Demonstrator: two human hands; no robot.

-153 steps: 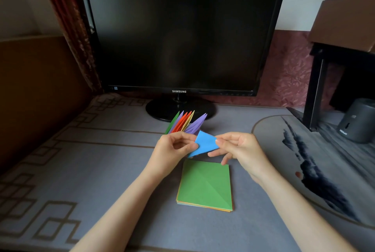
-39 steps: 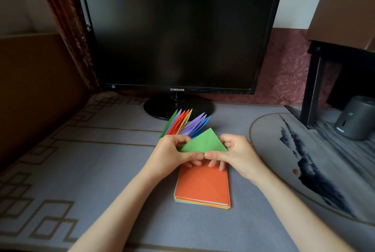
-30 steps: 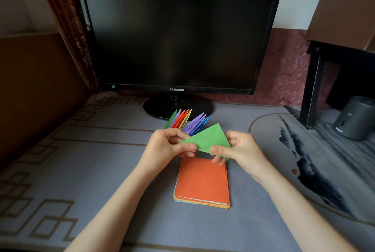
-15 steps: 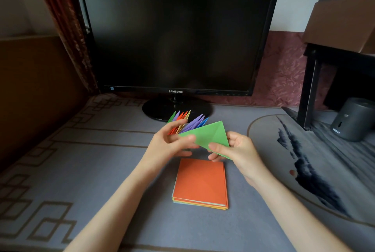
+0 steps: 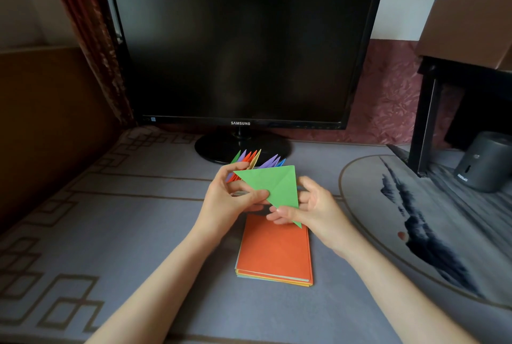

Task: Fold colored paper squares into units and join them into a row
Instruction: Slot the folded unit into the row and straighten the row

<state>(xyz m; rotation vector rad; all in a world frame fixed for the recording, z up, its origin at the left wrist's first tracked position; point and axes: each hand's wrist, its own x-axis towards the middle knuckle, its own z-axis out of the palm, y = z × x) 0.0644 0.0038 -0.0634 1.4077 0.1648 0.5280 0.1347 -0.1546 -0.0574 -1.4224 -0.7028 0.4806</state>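
1. The monitor (image 5: 241, 44) is seen dark at the far side of the grey mat (image 5: 110, 232). Its base is just behind the work, so a careless far push could knock the paper points against it.
2. The stack of paper squares (image 5: 275, 249), orange on top, lies flat on the mat, near to and partly under the hands. Its lower sheets are slightly fanned, and a dragged wrist would probably scatter it further.
3. The left hand (image 5: 230, 202) is curled round the joined row, with its thumb tip laid on the left edge of the green triangle. The right hand (image 5: 313, 210) pinches the triangle's near corner between thumb and fingers.
4. The green triangle (image 5: 273, 185), a folded square with one crease showing, is held in the air between both hands, above the far edge of the stack. No surface backs the next fold, so a skewed crease is judged the main risk. A skewed unit would likely not seat cleanly in the row.
5. The joined row (image 5: 255, 159) is fanned out as green, purple, orange, yellow and blue points beyond the left fingers, with its base hidden by the hand and the triangle. Two jobs are being done by that hand, so a slackened grip could let the units slide apart. Too hard a squeeze could crush their tips.
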